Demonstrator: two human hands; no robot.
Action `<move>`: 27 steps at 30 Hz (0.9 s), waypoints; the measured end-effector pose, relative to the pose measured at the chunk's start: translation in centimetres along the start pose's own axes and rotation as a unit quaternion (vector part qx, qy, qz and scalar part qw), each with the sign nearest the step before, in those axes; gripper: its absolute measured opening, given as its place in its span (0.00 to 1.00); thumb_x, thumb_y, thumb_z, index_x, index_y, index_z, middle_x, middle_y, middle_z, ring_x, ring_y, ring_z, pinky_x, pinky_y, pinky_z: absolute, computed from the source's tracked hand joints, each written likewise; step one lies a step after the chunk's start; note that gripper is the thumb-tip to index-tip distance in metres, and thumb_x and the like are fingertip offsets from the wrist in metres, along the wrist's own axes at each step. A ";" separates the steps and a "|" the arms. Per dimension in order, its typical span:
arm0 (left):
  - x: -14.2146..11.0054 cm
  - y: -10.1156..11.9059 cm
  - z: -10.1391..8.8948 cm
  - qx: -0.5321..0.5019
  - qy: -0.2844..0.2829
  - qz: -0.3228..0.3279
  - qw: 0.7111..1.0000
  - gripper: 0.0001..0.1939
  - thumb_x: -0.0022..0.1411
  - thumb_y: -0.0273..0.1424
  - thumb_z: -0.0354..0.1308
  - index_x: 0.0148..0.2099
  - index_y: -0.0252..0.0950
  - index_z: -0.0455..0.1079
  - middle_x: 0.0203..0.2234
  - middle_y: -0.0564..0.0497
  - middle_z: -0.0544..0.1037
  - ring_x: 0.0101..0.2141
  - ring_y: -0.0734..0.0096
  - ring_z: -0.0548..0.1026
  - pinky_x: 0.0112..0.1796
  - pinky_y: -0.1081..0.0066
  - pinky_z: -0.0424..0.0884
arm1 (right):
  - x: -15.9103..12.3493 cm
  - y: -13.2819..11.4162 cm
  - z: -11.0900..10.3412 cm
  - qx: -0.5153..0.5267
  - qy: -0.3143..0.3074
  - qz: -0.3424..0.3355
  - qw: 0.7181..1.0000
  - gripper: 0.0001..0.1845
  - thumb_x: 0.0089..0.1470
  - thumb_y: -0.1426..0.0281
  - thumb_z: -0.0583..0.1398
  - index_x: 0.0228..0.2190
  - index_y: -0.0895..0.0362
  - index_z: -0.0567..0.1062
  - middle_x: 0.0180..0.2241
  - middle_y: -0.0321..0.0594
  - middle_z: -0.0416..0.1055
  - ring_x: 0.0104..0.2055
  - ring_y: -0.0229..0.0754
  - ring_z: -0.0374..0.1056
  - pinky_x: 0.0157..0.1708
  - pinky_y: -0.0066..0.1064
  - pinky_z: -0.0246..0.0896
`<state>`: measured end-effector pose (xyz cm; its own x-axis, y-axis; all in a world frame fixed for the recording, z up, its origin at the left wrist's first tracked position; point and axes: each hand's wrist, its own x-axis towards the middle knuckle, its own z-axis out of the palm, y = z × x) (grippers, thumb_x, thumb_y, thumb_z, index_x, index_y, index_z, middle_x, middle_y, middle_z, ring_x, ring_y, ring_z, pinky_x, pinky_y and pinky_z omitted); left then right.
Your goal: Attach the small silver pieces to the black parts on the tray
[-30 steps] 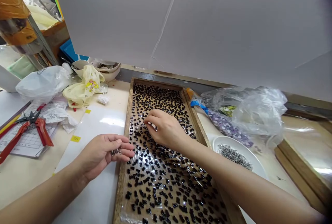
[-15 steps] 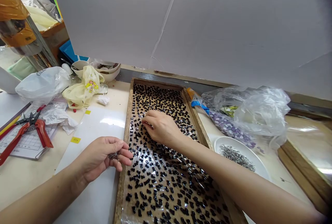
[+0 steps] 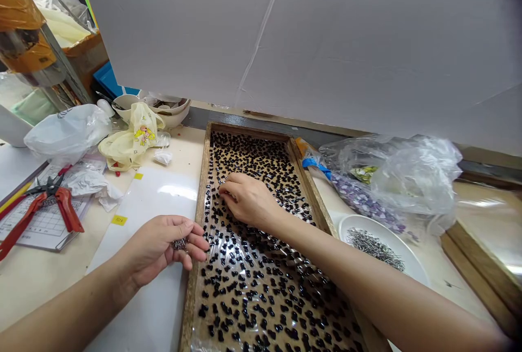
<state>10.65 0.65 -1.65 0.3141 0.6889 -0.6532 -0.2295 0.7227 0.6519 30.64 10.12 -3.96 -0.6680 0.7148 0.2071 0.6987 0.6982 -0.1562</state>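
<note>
A long wooden tray (image 3: 198,216) lined with clear film lies before me, dotted with many small glossy black pieces (image 3: 261,308). My left hand (image 3: 173,240), palm up at the tray's left edge, is curled around a small bunch of thin metal pins (image 3: 180,244). Over the tray's upper left part, my right hand (image 3: 248,199) points down among the black pieces with thumb and fingertips pinched together. Whatever sits between those fingertips is too small to make out. To the right of the tray, a white plate (image 3: 416,265) holds a heap of similar metal pins (image 3: 377,248).
Red-handled pliers (image 3: 51,194) lie on papers at the left, near crumpled tissue (image 3: 95,184) and a yellow bag (image 3: 134,137). Bags of purple chips (image 3: 367,199) lie right of the tray, before another wooden tray (image 3: 477,270). A grey-white panel (image 3: 305,42) overhangs the back.
My right hand has shifted slightly left over the black pieces, still pinched. My left hand stays almost where it was with the pins.
</note>
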 end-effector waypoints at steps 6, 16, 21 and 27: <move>0.0 0.0 -0.1 0.008 -0.026 0.000 1.000 0.10 0.60 0.33 0.54 0.32 0.29 0.69 0.25 0.45 0.76 0.23 0.75 0.74 0.20 0.80 0.65 | -1.1 1.0 -0.6 0.013 0.005 0.037 0.999 0.10 0.55 0.73 0.54 0.30 0.59 0.76 0.31 0.41 0.71 0.33 0.40 0.66 0.29 0.28 0.55; 0.0 0.0 0.1 0.013 -0.029 -0.004 0.999 0.13 0.55 0.37 0.60 0.29 0.30 0.68 0.22 0.49 0.76 0.20 0.79 0.72 0.16 0.83 0.63 | -0.9 0.8 -0.2 -0.021 0.000 -0.012 1.000 0.11 0.55 0.73 0.54 0.29 0.59 0.76 0.29 0.42 0.70 0.31 0.40 0.63 0.29 0.29 0.53; -0.1 0.1 0.3 0.011 -0.027 -0.011 1.000 0.14 0.53 0.38 0.61 0.27 0.30 0.67 0.20 0.50 0.75 0.18 0.80 0.71 0.15 0.84 0.61 | -0.8 0.7 -0.2 -0.033 -0.014 -0.016 0.999 0.12 0.55 0.74 0.53 0.29 0.60 0.76 0.29 0.43 0.70 0.31 0.40 0.63 0.29 0.29 0.52; -0.1 0.0 0.3 0.013 -0.028 -0.010 0.999 0.14 0.53 0.37 0.62 0.26 0.31 0.66 0.20 0.50 0.75 0.17 0.82 0.70 0.13 0.84 0.60 | -0.7 0.5 -0.3 -0.053 -0.024 -0.015 0.998 0.13 0.56 0.74 0.52 0.28 0.60 0.76 0.29 0.44 0.70 0.31 0.41 0.63 0.29 0.30 0.53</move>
<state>10.86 0.58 -1.46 0.3703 0.6692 -0.6443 -0.1994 0.7347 0.6485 31.54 9.99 -3.92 -0.6993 0.6959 0.1630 0.6991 0.7135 -0.0466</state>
